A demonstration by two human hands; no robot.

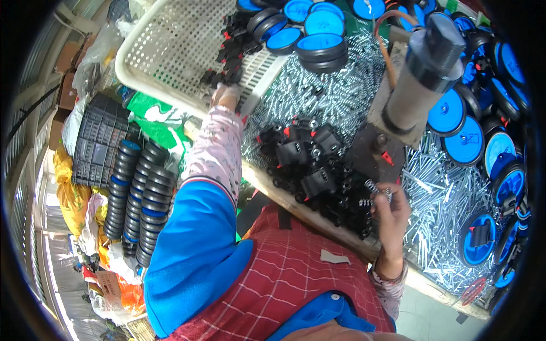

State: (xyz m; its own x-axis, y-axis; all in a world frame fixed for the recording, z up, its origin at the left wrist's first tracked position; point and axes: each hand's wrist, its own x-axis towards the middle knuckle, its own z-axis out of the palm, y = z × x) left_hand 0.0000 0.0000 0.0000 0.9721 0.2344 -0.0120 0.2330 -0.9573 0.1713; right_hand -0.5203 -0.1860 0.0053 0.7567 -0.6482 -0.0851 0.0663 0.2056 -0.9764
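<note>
My left hand (226, 98) reaches over the near rim of the white plastic basket (165, 62). Its fingers are bunched against a black plastic part (232, 76) with red bits, at the end of a row of similar parts; the fingertips are partly hidden. My right hand (392, 216) is at the bench's near side, thumb and fingers closed on several small metal coil springs (372, 186). Beside it lies a pile of black plastic parts (318, 184), some with red tabs. Just beyond that hand is a dark metal plate (372, 150) with a short post.
An upright cylinder press (421, 79) stands behind the plate. Loose springs (318, 96) cover the bench centre; long metal pins (438, 210) lie to the right. Blue-and-black wheels (466, 139) crowd the back and right. Stacked wheels (153, 199) and a dark crate (105, 139) stand at left.
</note>
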